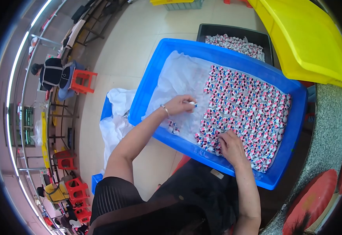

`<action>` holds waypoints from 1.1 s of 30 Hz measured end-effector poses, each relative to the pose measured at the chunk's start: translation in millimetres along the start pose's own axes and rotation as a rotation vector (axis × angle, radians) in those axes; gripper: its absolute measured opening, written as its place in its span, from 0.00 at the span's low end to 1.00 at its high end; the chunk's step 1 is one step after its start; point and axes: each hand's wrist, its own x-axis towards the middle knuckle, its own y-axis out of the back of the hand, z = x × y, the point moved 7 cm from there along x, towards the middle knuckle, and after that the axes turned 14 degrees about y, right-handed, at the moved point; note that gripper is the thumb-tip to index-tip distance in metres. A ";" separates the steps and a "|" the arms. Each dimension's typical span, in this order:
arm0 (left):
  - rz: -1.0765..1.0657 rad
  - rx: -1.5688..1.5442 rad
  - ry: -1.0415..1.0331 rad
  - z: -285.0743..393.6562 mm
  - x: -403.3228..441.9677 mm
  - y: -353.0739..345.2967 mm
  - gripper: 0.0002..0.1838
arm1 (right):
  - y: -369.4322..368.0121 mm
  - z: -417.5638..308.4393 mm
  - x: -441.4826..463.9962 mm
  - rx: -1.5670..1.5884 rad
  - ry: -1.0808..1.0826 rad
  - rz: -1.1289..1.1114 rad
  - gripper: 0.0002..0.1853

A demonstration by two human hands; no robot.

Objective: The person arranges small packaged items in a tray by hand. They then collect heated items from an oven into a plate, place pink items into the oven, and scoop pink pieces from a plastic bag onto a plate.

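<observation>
A blue tray (161,135) holds many small white, pink and blue pieces (253,105) in close rows over its right part. White sheeting (179,72) lies bare on its left part. Above that sheeting my left hand (180,105), with a bracelet at the wrist, pinches one small white and blue piece (193,104). A few loose pieces (173,127) lie below it near the tray's front wall. My right hand (232,148) rests over the lower rows, its fingers curled together against the pieces; anything between them is hidden.
Behind the tray is a dark bin (270,49) of similar pieces. A yellow tray (308,39) juts in at upper right, above a speckled counter (331,121). White sheeting (116,129) covers another blue container at left. A seated person (55,74) is farther off, beside red stools (83,81).
</observation>
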 end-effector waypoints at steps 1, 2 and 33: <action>-0.009 -0.183 0.057 7.4 6.2 -5.5 0.06 | 0.1 -0.4 0.2 -0.005 0.015 -0.002 0.07; -0.009 -0.186 0.057 6.5 19.4 -9.2 0.06 | 0.5 -0.4 0.3 -0.006 0.015 -0.005 0.07; 0.271 1.194 0.156 -51.2 -45.7 9.2 0.09 | 0.0 -0.9 1.5 0.009 -0.047 -0.031 0.06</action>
